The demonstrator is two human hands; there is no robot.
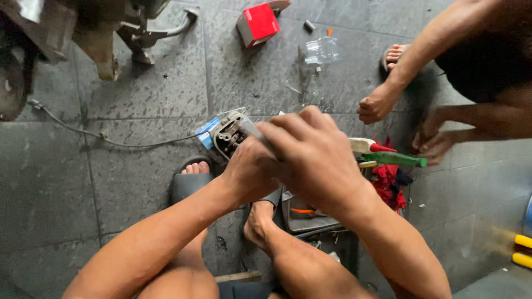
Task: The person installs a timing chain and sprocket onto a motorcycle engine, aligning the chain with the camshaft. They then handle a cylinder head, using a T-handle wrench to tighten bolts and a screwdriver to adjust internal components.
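A grey metal engine part (230,134) with a dark opening is held up in front of me over the floor. My left hand (252,171) is closed around its lower right side. My right hand (313,152) lies over the left one, fingers curled on a thin metal piece (254,131) that reaches to the part; what sort of tool it is cannot be made out. Both my forearms come up from the bottom of the view.
Another person crouches at the right, a hand (376,104) near the floor. Beside me stand a metal tray (310,216), a green-handled tool (396,159) and red cloth (388,185). Farther off lie a red box (257,23), clear plastic packaging (321,51) and a cable (111,141).
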